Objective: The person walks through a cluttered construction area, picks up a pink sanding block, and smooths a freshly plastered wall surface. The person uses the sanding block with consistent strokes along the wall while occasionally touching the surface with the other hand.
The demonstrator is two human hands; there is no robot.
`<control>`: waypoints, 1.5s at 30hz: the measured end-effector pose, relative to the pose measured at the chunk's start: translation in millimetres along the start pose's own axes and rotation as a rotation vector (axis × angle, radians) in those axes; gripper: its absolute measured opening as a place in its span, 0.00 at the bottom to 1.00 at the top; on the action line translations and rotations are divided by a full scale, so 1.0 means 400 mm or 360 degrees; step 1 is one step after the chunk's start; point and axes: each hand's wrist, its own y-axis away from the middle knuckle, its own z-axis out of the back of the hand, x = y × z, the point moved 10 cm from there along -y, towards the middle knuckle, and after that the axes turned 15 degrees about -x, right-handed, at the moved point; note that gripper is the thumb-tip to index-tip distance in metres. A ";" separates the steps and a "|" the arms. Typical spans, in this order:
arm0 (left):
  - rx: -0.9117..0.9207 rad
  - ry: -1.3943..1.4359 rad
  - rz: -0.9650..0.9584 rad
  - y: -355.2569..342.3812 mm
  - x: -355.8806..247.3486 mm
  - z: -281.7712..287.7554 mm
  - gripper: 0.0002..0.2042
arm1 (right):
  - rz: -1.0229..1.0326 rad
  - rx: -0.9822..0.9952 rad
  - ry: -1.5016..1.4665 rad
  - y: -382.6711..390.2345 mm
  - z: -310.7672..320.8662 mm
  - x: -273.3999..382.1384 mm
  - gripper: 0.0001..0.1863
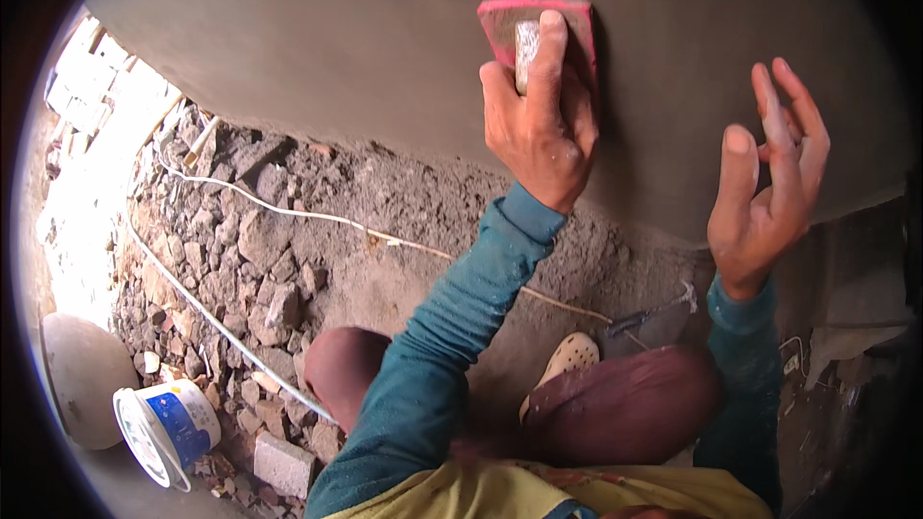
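Observation:
My left hand (546, 130) is wrapped round the pale, worn handle of a plastering float (502, 23) with a pink-red rim. The float lies against a smooth, grey-brown plastered wall (336, 48). To the right, my right hand (769, 183) is raised in front of the same wall with nothing in it. Its thumb and fingers are apart, with some fingers partly curled. Whether this hand touches the plaster I cannot tell.
Loose stones and rubble (274, 308) lie along the wall's foot, crossed by a pale cable (279, 211). A white-and-blue bucket (183, 428) lies tilted beside a rounded pale container (91, 380). A dark, long-handled tool (654, 312) rests near my clog (572, 356).

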 end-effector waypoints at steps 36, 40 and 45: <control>0.1790 0.0040 0.2024 0.384 0.195 0.108 0.22 | -0.3171 0.1556 -0.1595 1.185 -0.181 -0.012 0.24; 0.2136 0.0565 0.2314 0.395 0.176 0.098 0.26 | -0.3344 0.1469 -0.2860 1.077 -0.262 0.185 0.33; 0.2553 0.0951 0.2341 0.366 0.254 0.113 0.33 | -0.3270 0.1088 -0.3299 0.914 -0.307 0.233 0.30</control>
